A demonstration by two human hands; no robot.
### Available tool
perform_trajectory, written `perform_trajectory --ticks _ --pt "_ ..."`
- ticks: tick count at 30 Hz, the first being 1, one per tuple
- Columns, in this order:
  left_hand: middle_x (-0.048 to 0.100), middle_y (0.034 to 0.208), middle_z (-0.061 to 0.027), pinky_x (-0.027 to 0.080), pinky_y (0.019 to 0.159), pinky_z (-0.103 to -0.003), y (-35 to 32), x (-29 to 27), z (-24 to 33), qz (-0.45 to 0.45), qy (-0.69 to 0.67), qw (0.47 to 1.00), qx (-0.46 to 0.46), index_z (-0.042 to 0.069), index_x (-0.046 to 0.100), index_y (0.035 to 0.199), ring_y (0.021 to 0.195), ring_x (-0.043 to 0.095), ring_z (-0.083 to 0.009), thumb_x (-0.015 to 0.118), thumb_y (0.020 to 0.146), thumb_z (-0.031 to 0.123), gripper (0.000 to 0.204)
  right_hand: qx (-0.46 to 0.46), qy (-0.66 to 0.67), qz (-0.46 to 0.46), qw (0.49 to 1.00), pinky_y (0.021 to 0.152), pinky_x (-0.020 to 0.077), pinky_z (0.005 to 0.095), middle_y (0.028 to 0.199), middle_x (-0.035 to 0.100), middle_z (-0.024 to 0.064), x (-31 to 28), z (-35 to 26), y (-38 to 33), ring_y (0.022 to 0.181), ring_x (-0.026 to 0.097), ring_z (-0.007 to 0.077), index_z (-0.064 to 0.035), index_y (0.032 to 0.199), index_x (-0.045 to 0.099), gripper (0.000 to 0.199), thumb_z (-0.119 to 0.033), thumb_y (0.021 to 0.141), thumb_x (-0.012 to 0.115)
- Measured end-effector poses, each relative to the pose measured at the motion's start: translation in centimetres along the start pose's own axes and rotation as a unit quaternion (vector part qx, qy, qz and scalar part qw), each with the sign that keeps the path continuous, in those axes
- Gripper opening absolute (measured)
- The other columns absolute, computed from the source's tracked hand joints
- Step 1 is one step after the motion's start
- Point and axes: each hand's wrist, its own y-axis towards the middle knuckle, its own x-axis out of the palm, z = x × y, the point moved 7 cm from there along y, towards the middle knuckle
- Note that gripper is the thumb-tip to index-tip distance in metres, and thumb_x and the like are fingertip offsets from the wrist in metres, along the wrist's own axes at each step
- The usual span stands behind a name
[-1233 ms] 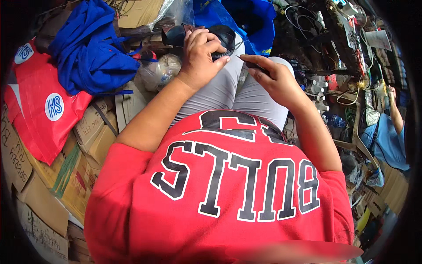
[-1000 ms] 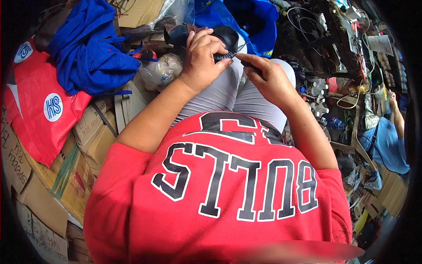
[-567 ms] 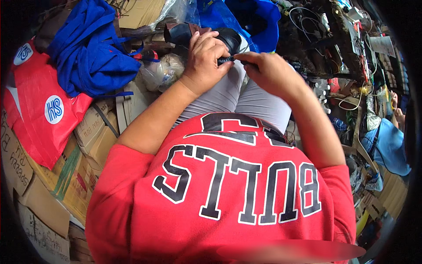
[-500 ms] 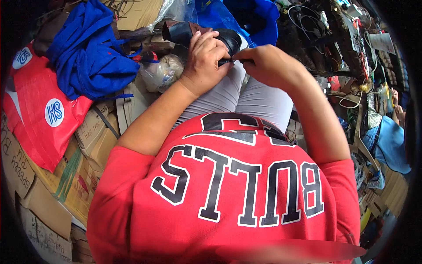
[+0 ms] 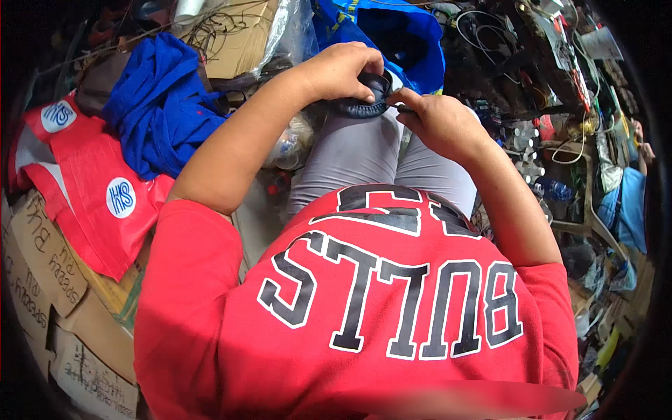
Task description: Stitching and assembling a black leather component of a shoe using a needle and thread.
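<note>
A black leather shoe (image 5: 367, 106) rests on my grey-trousered thighs, turned so that a curved, stitched-looking edge faces me. My left hand (image 5: 348, 70) grips it from above, fingers over the far side and thumb on the near side; the hand covers much of the shoe. Just right of the shoe, my right hand (image 5: 442, 120) is closed in a pinch. A thin dark tool (image 5: 403, 108) pokes out between its thumb and forefinger toward the shoe's edge; its kind is too small to tell.
Beyond my knees lies an open blue bag (image 5: 413, 35). To the left are a bundled blue cloth bag (image 5: 161, 105), a red bag (image 5: 87, 203) and cardboard boxes (image 5: 52, 262). Cables (image 5: 486, 31) and small bottles (image 5: 525, 136) crowd the right. Another person's hand (image 5: 645, 150) shows at the far right.
The shoe has been turned, so its long brown-and-black upper no longer extends left. My left hand has moved up and right over it; my right hand has shifted slightly down and right.
</note>
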Motion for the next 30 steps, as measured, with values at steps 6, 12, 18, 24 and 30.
perform_trajectory --ticks 6,12,18,24,30 --pt "0.064 0.077 -0.0068 0.048 0.066 -0.029 -0.2 1.9 -1.8 -0.09 -0.121 0.976 -0.154 -0.001 0.062 0.092 0.073 0.059 -0.0114 0.075 0.07 0.014 0.03 0.025 0.0 -0.026 0.999 0.071 0.0479 0.0443 0.085 0.066 0.0144 0.3 0.7 0.1 0.082 0.063 0.034 -0.0166 0.113 0.053 0.027 -0.025 0.087 0.055" --pt "0.065 0.075 -0.008 0.047 0.067 -0.029 -1.0 2.8 -2.5 -0.08 -0.185 0.954 -0.224 0.0 0.064 0.095 0.07 0.059 -0.0115 0.07 0.073 0.012 0.026 0.031 -0.013 -0.03 0.999 0.072 0.0479 0.0453 0.087 0.065 0.0147 0.4 0.7 1.1 0.084 0.062 0.0351 -0.015 0.106 0.057 0.026 -0.033 0.09 0.048" --pt "0.065 0.081 -0.0172 0.048 0.069 -0.037 -1.7 2.1 -0.1 0.027 -0.062 0.979 -0.191 0.001 0.065 0.089 0.075 0.063 -0.0281 0.067 0.073 0.015 0.021 0.085 -0.055 -0.065 0.993 0.073 0.0484 0.0449 0.089 0.065 0.015 0.5 -0.1 1.9 0.085 0.062 0.0343 -0.0152 0.104 0.06 0.031 -0.036 0.091 0.041" --pt "0.063 0.078 -0.0184 0.048 0.066 -0.038 -2.3 1.3 1.4 0.14 0.015 0.981 -0.135 0.001 0.065 0.087 0.073 0.063 -0.0322 0.064 0.073 0.015 0.02 0.085 -0.108 -0.123 0.983 0.074 0.0481 0.0432 0.091 0.065 0.0153 0.8 0.9 2.8 0.086 0.062 0.0338 -0.0143 0.103 0.061 0.031 -0.034 0.092 0.041" --pt "0.067 0.076 -0.0111 0.048 0.065 -0.029 -2.8 2.0 -2.0 0.061 -0.163 0.951 -0.256 0.0 0.066 0.095 0.068 0.061 -0.0128 0.067 0.073 0.014 0.026 0.096 0.172 -0.074 0.978 0.073 0.0464 0.0392 0.088 0.064 0.0161 1.0 3.6 1.5 0.083 0.061 0.0334 -0.0113 0.104 0.06 0.028 -0.034 0.092 0.049"
